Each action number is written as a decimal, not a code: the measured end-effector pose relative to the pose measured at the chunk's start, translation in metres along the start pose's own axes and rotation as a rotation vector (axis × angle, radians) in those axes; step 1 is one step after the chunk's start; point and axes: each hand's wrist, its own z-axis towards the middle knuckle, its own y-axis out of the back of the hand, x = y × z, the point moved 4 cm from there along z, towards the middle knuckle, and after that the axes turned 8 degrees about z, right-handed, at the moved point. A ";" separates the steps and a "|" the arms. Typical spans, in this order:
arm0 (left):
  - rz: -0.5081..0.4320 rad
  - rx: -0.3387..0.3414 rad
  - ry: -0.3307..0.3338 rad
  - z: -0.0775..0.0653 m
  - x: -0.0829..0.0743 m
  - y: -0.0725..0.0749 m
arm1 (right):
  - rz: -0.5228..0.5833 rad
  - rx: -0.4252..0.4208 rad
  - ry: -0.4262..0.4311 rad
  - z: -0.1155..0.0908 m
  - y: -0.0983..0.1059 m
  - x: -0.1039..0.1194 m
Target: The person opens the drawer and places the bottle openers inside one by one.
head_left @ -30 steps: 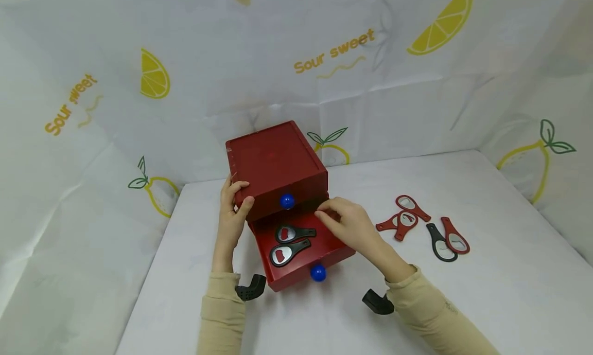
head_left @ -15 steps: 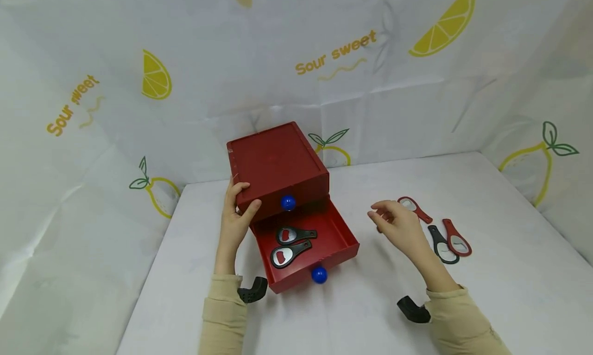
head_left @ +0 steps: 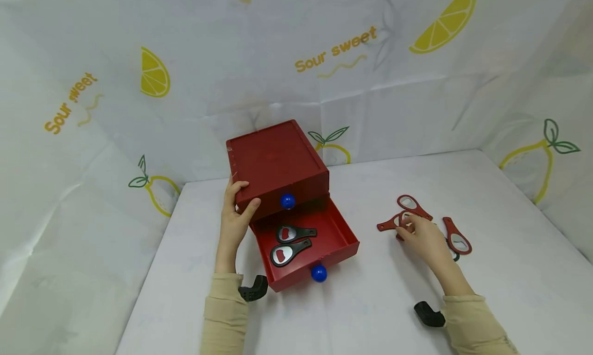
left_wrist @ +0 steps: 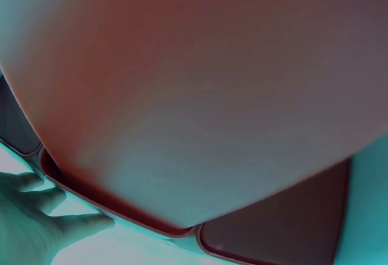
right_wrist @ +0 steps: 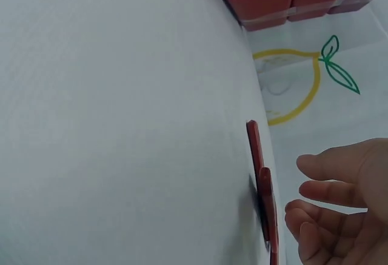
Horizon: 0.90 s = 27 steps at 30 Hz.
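A red drawer box (head_left: 278,157) with blue knobs stands on the table, its lower drawer (head_left: 331,224) pulled out. Inside lie two black bottle openers (head_left: 301,233), side by side. My left hand (head_left: 231,226) holds the box's left front corner, thumb on the front and a finger over the top edge. My right hand (head_left: 428,244) reaches over the loose openers, fingertips close to a red bottle opener (head_left: 388,225) in a small overlapping pile. In the right wrist view its loosely bent fingers (right_wrist: 330,163) hold nothing.
Another red bottle opener (head_left: 421,212) lies at the back of the pile. A further red opener (head_left: 458,242) lies right of my hand, over a mostly hidden black one (head_left: 456,256). A white cloth with lemon prints (head_left: 155,82) hangs behind the table (head_left: 370,303).
My right hand has moved from above the drawer's right side rightward to the loose bottle openers. My left hand stays at the box's corner, and the lower drawer remains pulled out.
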 end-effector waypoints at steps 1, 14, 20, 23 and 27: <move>-0.001 -0.001 0.001 0.000 0.000 0.000 | -0.010 0.010 -0.010 0.000 -0.001 -0.003; -0.002 -0.003 -0.016 -0.001 0.000 0.001 | -0.029 0.071 -0.037 0.001 -0.013 -0.016; 0.000 -0.005 -0.018 -0.001 0.000 0.001 | -0.060 0.046 0.051 -0.003 -0.017 -0.012; -0.004 -0.002 -0.029 0.000 0.000 0.000 | -0.064 0.040 0.053 -0.004 -0.017 -0.013; -0.003 -0.002 -0.029 0.000 0.000 -0.001 | -0.061 0.045 0.044 -0.006 -0.016 -0.015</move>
